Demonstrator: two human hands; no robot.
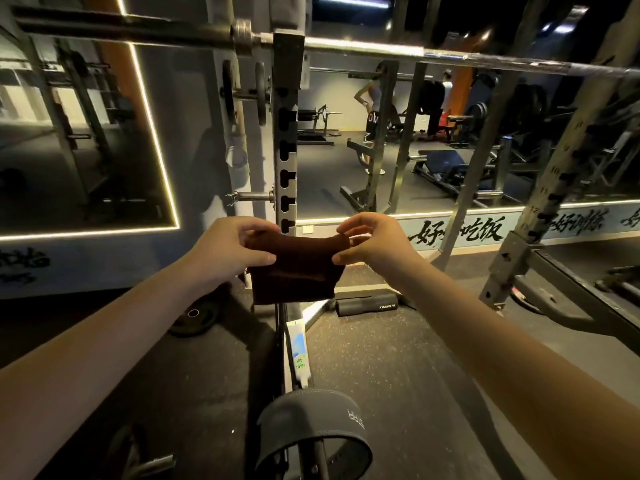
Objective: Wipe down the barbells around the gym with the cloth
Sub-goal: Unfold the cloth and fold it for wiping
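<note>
Currently the left hand [228,247] and right hand [370,244] each pinch a top corner of the cloth [296,271], held taut between them, well below the barbell [363,48] racked overhead. Recommended: fold it into a pad, wrap the barbell fully, wipe along its length.

I see the rack [287,133] carrying the barbell [363,47] across the top; on the speckled floor [398,368], a weight plate [195,317] lies flat left of centre; a black pad [367,304] lies at centre.
</note>
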